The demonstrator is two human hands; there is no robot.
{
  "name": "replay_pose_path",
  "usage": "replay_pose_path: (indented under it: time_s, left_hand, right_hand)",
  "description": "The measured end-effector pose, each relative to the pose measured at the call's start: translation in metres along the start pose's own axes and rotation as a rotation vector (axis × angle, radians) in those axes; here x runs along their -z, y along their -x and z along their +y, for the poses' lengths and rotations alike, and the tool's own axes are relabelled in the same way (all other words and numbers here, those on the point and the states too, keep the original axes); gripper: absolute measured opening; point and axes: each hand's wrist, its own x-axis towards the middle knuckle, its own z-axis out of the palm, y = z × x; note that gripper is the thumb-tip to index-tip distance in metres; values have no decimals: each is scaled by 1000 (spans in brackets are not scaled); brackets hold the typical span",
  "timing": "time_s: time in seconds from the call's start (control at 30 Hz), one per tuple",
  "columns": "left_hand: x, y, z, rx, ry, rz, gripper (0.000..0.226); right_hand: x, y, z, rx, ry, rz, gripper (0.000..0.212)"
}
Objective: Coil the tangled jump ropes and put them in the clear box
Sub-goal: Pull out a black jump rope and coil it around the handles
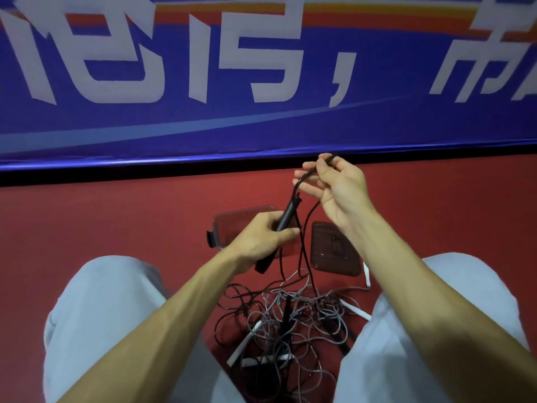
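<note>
Red floor under a blue banner: left hand closed round a black handle, right hand pinching its black rope above that grip. Coiling begins; next, draw it from the tangle below.

Dark red floor spreading across the lower half, blue banner standing along its far edge, large white characters printed on it, orange and red stripes near its top, black strip at its base, even indoor light
</note>
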Motion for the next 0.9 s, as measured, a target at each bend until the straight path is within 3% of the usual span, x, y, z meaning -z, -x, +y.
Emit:
replay_pose_path:
  time_s: [0.13,0.27,0.37,0.43,0.53,0.67,0.8,0.9]
  left_hand:
    - [-7,1,1,-69,60,8,17]
    - [-5,3,8,-147,113,161,16]
    - [0,4,18,-143,403,245,7]
    - [5,4,27,-154,585,301,5]
    - [18,5,39,-207,737,394,10]
    - [34,9,45,-251,878,447,7]
    - [47,12,48,-260,1031,469,10]
    - [54,12,48,-280,1089,517,14]
  right_hand:
    - [2,-3,-1,-63,-150,31,12]
    - [8,-7,-3,-72,-98,77,12]
    - [13,-8,1,-132,-10,103,25]
    - [16,-7,7,-197,144,101,32]
    - [16,-4,19,-255,489,23,23]
    - [13,1,37,-322,834,-293,43]
    - [12,3,54,-218,1180,-612,22]
    - [16,-1,67,-98,1387,-526,19]
